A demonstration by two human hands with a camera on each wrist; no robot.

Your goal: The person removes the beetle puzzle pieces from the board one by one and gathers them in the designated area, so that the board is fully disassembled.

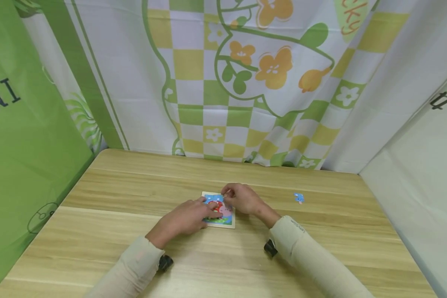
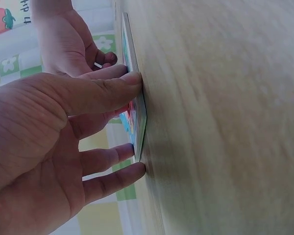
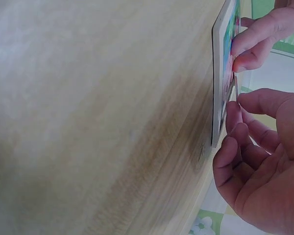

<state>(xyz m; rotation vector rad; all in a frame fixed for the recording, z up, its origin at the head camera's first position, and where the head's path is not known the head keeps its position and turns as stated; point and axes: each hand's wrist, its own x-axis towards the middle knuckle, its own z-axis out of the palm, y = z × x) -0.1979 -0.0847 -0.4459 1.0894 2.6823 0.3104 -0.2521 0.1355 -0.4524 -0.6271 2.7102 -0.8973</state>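
Note:
A small jigsaw puzzle board (image 1: 229, 226) with a pale frame and a blue, red and pink cartoon picture lies flat on the table. My left hand (image 1: 190, 216) rests on its left side, fingers spread and fairly straight, pressing the picture and the frame's edge. At the upper right of the board my right hand (image 1: 243, 198) pinches a thin puzzle piece (image 3: 236, 89) between thumb and index finger, one edge down at the picture. Its other fingers are curled. The fingers hide much of the picture and most of the held piece.
A loose blue puzzle piece (image 1: 299, 198) lies on the wooden table (image 1: 134, 248), to the right of the board. Behind the table's far edge hangs a patterned curtain (image 1: 223, 82). A green cloth (image 1: 30, 136) borders the left side, and a whitish one (image 1: 424, 174) the right.

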